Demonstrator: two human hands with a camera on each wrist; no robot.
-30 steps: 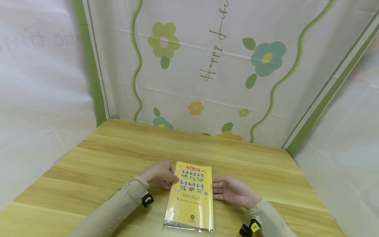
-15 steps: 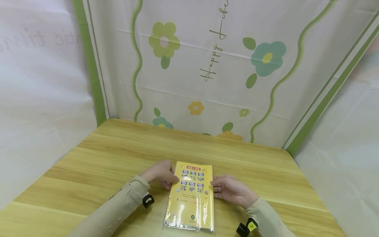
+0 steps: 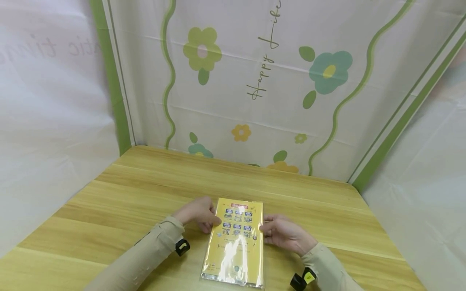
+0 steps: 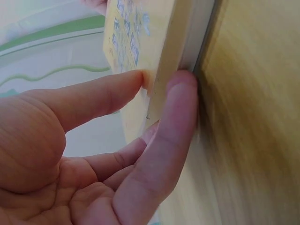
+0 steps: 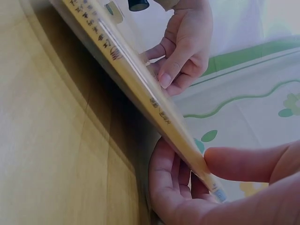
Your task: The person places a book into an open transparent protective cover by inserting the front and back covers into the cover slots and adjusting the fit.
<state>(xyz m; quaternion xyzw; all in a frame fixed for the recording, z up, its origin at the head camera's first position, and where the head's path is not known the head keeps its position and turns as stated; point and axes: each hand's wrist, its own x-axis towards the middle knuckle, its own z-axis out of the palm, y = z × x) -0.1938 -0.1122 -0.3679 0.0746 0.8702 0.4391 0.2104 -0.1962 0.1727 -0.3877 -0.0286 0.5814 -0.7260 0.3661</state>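
A yellow book (image 3: 233, 246) in a clear plastic wrapper lies near the front of the wooden table, small pictures and printed text on its upper face. My left hand (image 3: 198, 214) pinches its left edge; in the left wrist view the thumb (image 4: 108, 93) presses the cover and the index finger (image 4: 164, 136) lies against the lower edge by the table. On the other side my right hand (image 3: 287, 236) grips the right edge, thumb on top and fingers curled underneath. The right wrist view has that side of the book (image 5: 140, 89) tilted up off the table.
The wooden table (image 3: 145, 182) extends behind and to both sides of the book. A floral cloth (image 3: 225, 93) hangs at the back edge, with pale cloth sides left and right. Black wrist straps (image 3: 182, 246) sit on both forearms.
My right hand has moved in from beside the book to take hold of its right edge. That edge has risen slightly, and glare has spread over the wrapper. The left hand stays put.
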